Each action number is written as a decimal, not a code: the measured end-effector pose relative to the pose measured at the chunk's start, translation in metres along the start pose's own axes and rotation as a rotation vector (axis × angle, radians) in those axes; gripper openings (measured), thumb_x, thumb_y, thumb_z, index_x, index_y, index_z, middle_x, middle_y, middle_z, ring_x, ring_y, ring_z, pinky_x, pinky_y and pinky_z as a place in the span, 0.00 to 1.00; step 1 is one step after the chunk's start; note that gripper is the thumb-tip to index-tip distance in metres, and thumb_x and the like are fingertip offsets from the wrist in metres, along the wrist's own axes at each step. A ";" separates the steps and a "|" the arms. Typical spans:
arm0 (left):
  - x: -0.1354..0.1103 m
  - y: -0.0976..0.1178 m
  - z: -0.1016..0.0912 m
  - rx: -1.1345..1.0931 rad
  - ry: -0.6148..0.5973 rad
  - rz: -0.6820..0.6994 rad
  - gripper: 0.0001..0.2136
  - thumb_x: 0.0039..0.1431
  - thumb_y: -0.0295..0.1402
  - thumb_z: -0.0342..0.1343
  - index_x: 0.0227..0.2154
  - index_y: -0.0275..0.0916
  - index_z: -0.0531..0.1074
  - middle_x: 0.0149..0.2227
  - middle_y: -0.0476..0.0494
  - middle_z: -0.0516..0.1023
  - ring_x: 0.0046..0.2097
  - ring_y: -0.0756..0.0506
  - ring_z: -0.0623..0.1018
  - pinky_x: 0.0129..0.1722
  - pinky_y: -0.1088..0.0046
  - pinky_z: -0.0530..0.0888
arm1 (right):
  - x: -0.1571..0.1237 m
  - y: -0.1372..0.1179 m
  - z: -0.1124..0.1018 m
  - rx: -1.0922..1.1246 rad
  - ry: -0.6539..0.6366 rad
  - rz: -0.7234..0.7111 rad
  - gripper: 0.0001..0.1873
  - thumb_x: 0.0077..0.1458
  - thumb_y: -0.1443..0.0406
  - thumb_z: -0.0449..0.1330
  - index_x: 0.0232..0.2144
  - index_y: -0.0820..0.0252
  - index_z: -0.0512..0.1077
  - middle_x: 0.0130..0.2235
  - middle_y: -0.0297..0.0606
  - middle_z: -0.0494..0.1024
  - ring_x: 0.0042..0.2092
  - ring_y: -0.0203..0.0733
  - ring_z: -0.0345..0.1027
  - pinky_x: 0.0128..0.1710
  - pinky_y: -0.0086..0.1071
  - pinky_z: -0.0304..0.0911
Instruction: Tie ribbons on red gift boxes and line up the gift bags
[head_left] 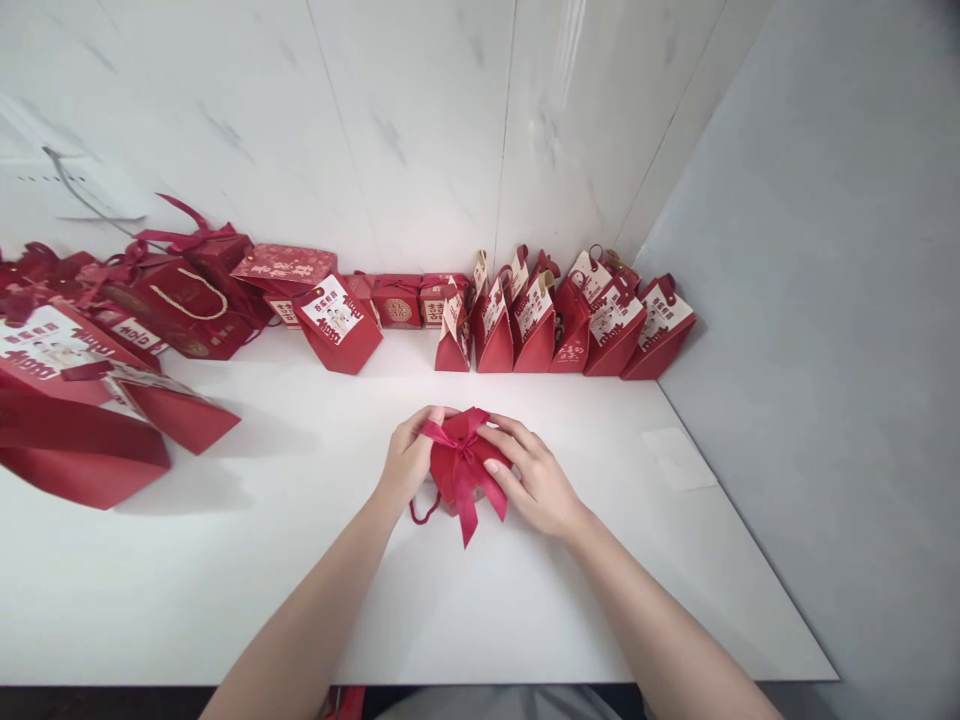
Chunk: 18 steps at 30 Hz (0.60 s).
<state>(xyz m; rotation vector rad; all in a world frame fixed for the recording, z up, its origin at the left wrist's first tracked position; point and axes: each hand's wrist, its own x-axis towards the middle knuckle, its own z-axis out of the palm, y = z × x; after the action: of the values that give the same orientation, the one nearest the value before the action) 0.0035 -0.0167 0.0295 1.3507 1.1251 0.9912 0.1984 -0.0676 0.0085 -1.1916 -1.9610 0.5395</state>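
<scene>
A small red gift box stands on the white table in front of me, tied on top with a crimson ribbon bow. The bow's two tails hang toward me. My left hand grips the box's left side, thumb at the upper left edge by a ribbon loop; its other fingers are mostly hidden behind. From the right, my right hand holds the box, with fingertips and thumb pressed on its top near the bow. A dark red cord handle curls out below my left hand.
Along the back wall stands a row of red gift boxes with white printed labels. One labelled box stands left of them. More red boxes and bags crowd the left side. A grey partition bounds the table on the right.
</scene>
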 end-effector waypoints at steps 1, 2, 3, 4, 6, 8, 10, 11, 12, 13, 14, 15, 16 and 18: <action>-0.001 0.000 0.001 -0.009 -0.021 -0.004 0.20 0.63 0.50 0.51 0.42 0.39 0.78 0.42 0.42 0.81 0.43 0.40 0.78 0.44 0.67 0.72 | -0.001 0.000 -0.001 -0.011 -0.008 -0.004 0.23 0.68 0.56 0.48 0.64 0.48 0.61 0.65 0.42 0.62 0.65 0.50 0.58 0.64 0.50 0.58; -0.001 0.001 0.002 -0.014 -0.041 -0.004 0.21 0.63 0.50 0.50 0.42 0.39 0.78 0.42 0.42 0.81 0.43 0.40 0.78 0.44 0.67 0.72 | -0.001 0.000 -0.001 -0.017 -0.016 -0.008 0.25 0.68 0.55 0.48 0.65 0.47 0.59 0.67 0.41 0.61 0.65 0.51 0.58 0.64 0.50 0.58; -0.002 0.001 0.002 -0.015 -0.058 -0.003 0.21 0.64 0.50 0.50 0.42 0.39 0.78 0.42 0.42 0.81 0.43 0.40 0.78 0.44 0.67 0.72 | -0.002 0.001 -0.002 -0.019 -0.029 -0.011 0.26 0.68 0.55 0.49 0.66 0.47 0.57 0.68 0.41 0.58 0.66 0.51 0.57 0.64 0.50 0.58; -0.003 0.002 0.003 -0.012 -0.069 0.001 0.20 0.64 0.50 0.50 0.42 0.39 0.78 0.42 0.42 0.81 0.43 0.40 0.78 0.44 0.67 0.72 | -0.002 0.001 -0.003 -0.023 -0.045 -0.011 0.27 0.68 0.54 0.49 0.67 0.46 0.55 0.69 0.40 0.56 0.67 0.52 0.55 0.64 0.51 0.57; -0.003 0.003 0.003 0.005 -0.068 0.015 0.20 0.64 0.49 0.51 0.41 0.39 0.78 0.42 0.42 0.81 0.43 0.41 0.78 0.44 0.68 0.71 | -0.003 0.001 -0.004 -0.045 -0.078 -0.003 0.31 0.68 0.53 0.49 0.69 0.46 0.49 0.71 0.40 0.50 0.68 0.53 0.53 0.65 0.52 0.56; -0.003 0.003 0.003 0.021 -0.012 0.026 0.19 0.63 0.49 0.52 0.40 0.39 0.78 0.41 0.42 0.81 0.43 0.41 0.78 0.43 0.68 0.71 | -0.004 0.001 -0.003 -0.077 -0.103 0.006 0.34 0.68 0.53 0.48 0.70 0.46 0.41 0.72 0.40 0.45 0.69 0.54 0.49 0.65 0.53 0.54; -0.001 0.002 0.002 0.018 0.075 0.035 0.19 0.62 0.50 0.53 0.39 0.39 0.77 0.40 0.43 0.80 0.41 0.42 0.78 0.41 0.69 0.71 | -0.004 0.001 -0.001 -0.099 -0.107 0.006 0.38 0.68 0.52 0.48 0.71 0.46 0.33 0.73 0.42 0.41 0.71 0.54 0.45 0.65 0.54 0.53; 0.000 0.001 0.002 0.010 0.119 0.040 0.18 0.61 0.50 0.54 0.39 0.39 0.76 0.39 0.44 0.80 0.40 0.42 0.77 0.40 0.70 0.71 | -0.004 0.000 0.000 -0.103 -0.107 0.006 0.39 0.68 0.52 0.48 0.71 0.47 0.30 0.73 0.43 0.41 0.71 0.54 0.44 0.65 0.54 0.54; 0.001 0.000 0.001 0.002 0.158 0.046 0.18 0.60 0.50 0.55 0.39 0.40 0.76 0.39 0.44 0.80 0.39 0.43 0.77 0.39 0.70 0.71 | -0.004 0.000 0.001 -0.104 -0.105 0.009 0.41 0.68 0.52 0.48 0.71 0.48 0.27 0.73 0.44 0.42 0.71 0.54 0.44 0.64 0.55 0.55; 0.002 -0.001 0.001 -0.003 0.188 0.051 0.17 0.59 0.50 0.57 0.38 0.40 0.75 0.38 0.45 0.79 0.38 0.43 0.77 0.38 0.70 0.71 | -0.004 -0.001 0.003 -0.104 -0.103 0.017 0.41 0.68 0.52 0.48 0.70 0.49 0.26 0.72 0.46 0.44 0.71 0.55 0.45 0.64 0.55 0.56; 0.004 -0.003 0.000 -0.005 0.207 0.053 0.16 0.58 0.49 0.57 0.37 0.41 0.75 0.36 0.46 0.79 0.38 0.43 0.77 0.38 0.70 0.71 | -0.004 -0.002 0.004 -0.103 -0.103 0.029 0.42 0.68 0.52 0.48 0.70 0.49 0.26 0.72 0.47 0.46 0.70 0.55 0.47 0.63 0.55 0.57; 0.005 -0.004 -0.001 -0.004 0.217 0.051 0.16 0.58 0.49 0.58 0.37 0.41 0.75 0.35 0.47 0.79 0.37 0.43 0.77 0.37 0.70 0.71 | -0.004 -0.003 0.005 -0.098 -0.106 0.043 0.42 0.67 0.51 0.48 0.70 0.50 0.26 0.71 0.48 0.48 0.70 0.56 0.48 0.62 0.55 0.58; 0.006 -0.005 -0.001 -0.003 0.220 0.044 0.15 0.58 0.49 0.57 0.36 0.42 0.75 0.33 0.47 0.79 0.37 0.43 0.77 0.37 0.69 0.71 | -0.005 -0.003 0.006 -0.088 -0.110 0.058 0.42 0.67 0.51 0.47 0.70 0.50 0.26 0.71 0.48 0.50 0.69 0.56 0.50 0.62 0.55 0.58; 0.007 -0.007 -0.002 0.005 0.208 0.027 0.15 0.59 0.49 0.56 0.35 0.42 0.75 0.30 0.47 0.78 0.37 0.42 0.77 0.36 0.69 0.72 | -0.005 -0.003 0.007 -0.049 -0.114 0.085 0.40 0.68 0.51 0.47 0.71 0.51 0.30 0.70 0.48 0.52 0.69 0.56 0.51 0.62 0.55 0.57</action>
<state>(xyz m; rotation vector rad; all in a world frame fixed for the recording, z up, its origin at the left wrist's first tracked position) 0.0026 -0.0092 0.0225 1.2918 1.2665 1.1701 0.1926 -0.0734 0.0037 -1.3055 -2.0368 0.6183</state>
